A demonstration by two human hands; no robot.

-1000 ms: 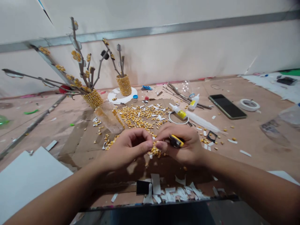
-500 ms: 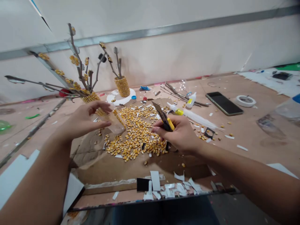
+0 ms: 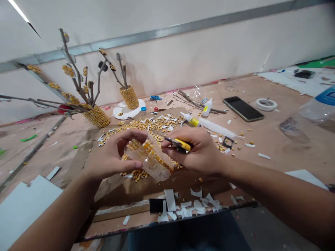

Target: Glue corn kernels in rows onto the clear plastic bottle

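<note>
My left hand (image 3: pixel 115 153) is closed around a clear plastic cup (image 3: pixel 157 170), tilted on its side, with rows of corn kernels stuck along part of its wall. In my right hand (image 3: pixel 200 150) is a yellow and black utility knife (image 3: pixel 183 144), held close to the cup's right side; its blade end is hard to make out. Beneath both hands, loose corn kernels (image 3: pixel 146 123) lie spread over a sheet of brown cardboard (image 3: pixel 125 193). Behind the left hand stands a kernel-covered pot (image 3: pixel 96 116) with branches bearing kernel clusters.
A smaller kernel-covered pot (image 3: pixel 129 97) sits on a white disc (image 3: pixel 117 111). Glue bottles (image 3: pixel 192 120), twigs (image 3: pixel 193 101), a phone (image 3: pixel 243 108), a tape roll (image 3: pixel 266 104) and a plastic bottle (image 3: pixel 318 104) lie to the right. Paper scraps (image 3: pixel 193 209) line the front edge.
The cup has come nearer and to the right in my left hand, showing more of its kernel rows. The knife has turned flatter, and the two hands are closer together. The view has shifted slightly.
</note>
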